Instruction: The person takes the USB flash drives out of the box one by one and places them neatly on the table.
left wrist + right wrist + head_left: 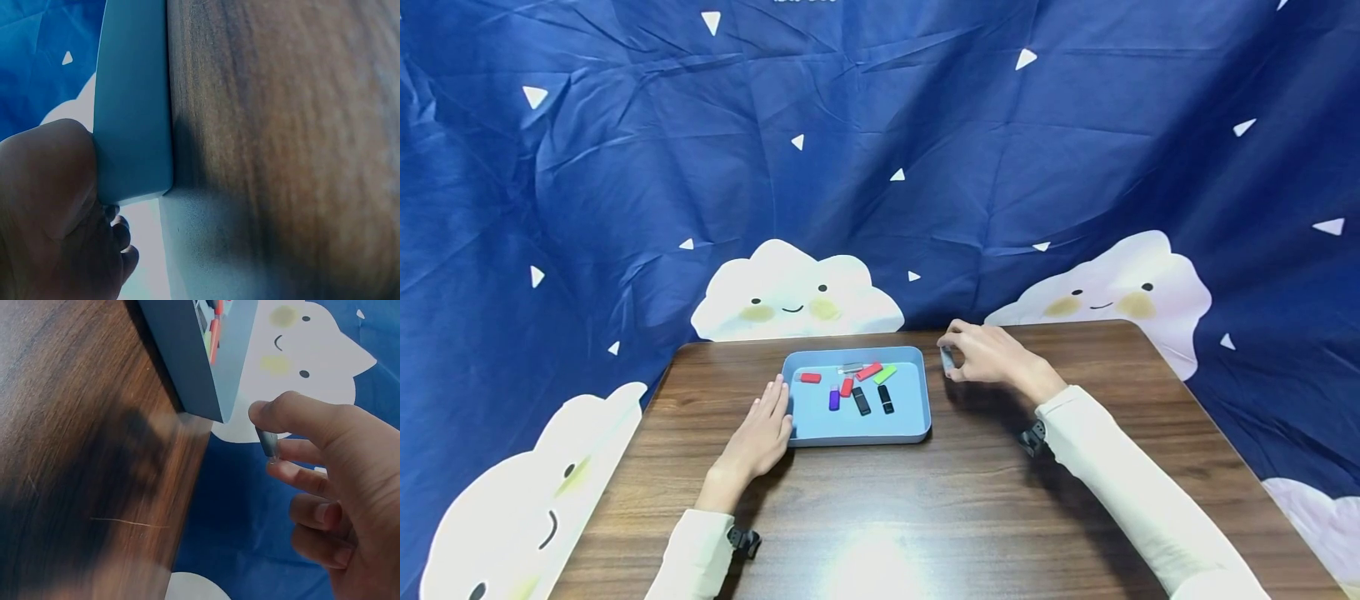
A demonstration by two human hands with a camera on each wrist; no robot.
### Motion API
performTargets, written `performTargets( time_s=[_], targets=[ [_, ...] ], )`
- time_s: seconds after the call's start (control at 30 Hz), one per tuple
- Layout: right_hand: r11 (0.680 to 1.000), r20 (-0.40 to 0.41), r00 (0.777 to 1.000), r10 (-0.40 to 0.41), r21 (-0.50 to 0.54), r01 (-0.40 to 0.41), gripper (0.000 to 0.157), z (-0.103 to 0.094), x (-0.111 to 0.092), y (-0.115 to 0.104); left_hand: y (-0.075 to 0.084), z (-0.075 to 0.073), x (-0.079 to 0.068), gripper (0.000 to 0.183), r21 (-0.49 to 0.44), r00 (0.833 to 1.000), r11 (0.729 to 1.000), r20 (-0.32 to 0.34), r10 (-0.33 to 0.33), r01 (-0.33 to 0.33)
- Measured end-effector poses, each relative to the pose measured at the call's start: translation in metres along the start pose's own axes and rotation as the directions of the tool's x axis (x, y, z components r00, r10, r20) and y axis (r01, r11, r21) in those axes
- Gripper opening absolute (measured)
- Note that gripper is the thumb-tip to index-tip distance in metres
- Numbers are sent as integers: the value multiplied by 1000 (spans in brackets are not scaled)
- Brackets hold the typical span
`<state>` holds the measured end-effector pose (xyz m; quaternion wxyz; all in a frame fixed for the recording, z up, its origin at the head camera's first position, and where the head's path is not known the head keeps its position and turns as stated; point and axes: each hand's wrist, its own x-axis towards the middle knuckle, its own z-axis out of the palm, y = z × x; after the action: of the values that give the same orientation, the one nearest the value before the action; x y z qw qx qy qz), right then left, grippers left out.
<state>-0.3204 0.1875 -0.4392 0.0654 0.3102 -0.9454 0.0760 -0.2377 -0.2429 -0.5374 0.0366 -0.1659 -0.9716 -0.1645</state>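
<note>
Behind the brown table [1000, 492] in front of you hangs a blue curtain [880, 108] printed with white clouds [797, 292]. In the head view, your left hand [760, 433] lies with straight fingers along the left wall of the blue tray [857, 440], which holds red sticks [809, 378], a purple stick [834, 398], a green stick [885, 374], black sticks [861, 402] and a clear stick [851, 368]. Your right hand [992, 354], narrowed on a grey stick [947, 360], is near the tray's right side, with that stick outside the tray. The pinch looks slight, so a slipping fingertip could drop the stick, a brush against the tray wall might knock it loose, and too hard a press from your left hand could slide the tray. The left wrist view adds the tray's outer wall close up, with your hand touching it, but shows no sticks. The right wrist view gives you what the head view hides: thumb at one end of the grey stick, a fingertip at the other, and a thin pale line [128, 521] on the table, thread or scratch, you cannot tell which
</note>
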Motion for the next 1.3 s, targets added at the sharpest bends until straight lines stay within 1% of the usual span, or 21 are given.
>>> performTargets(
  time_s=[0.1,0.2,0.43,0.63,0.8,0.93,1.07,1.13,1.3],
  targets=[
    [1000,14,1000,13,7,-13,49,3,0,3,3,-2,-2,61,-7,1000,1000,-11,7,-7],
    [999,29,999,26,17,-27,50,5,0,5,1,-2,-2,61,-11,1000,1000,-13,7,-8],
    [997,46,997,67,23,-69,50,10,0,14,-5,3,2,63,14,1000,1000,20,4,-5],
    [995,79,993,92,29,-94,52,14,2,20,-10,7,4,63,24,1000,1000,13,4,-4],
    [990,120,984,133,31,-137,53,20,3,28,-8,6,3,63,11,1000,1000,22,-2,1],
    [987,136,980,149,44,-156,53,23,6,32,-6,4,2,62,19,1000,1000,11,4,-5],
    [984,158,975,159,50,-169,51,26,7,37,-1,0,2,61,-20,1000,1000,-10,11,-11],
    [984,168,972,162,46,-172,49,27,7,40,2,-2,1,61,-24,1000,1000,-8,6,-6],
    [984,186,970,159,52,-171,45,34,8,43,2,-1,0,62,10,1000,1000,12,-6,5]
  ],
)
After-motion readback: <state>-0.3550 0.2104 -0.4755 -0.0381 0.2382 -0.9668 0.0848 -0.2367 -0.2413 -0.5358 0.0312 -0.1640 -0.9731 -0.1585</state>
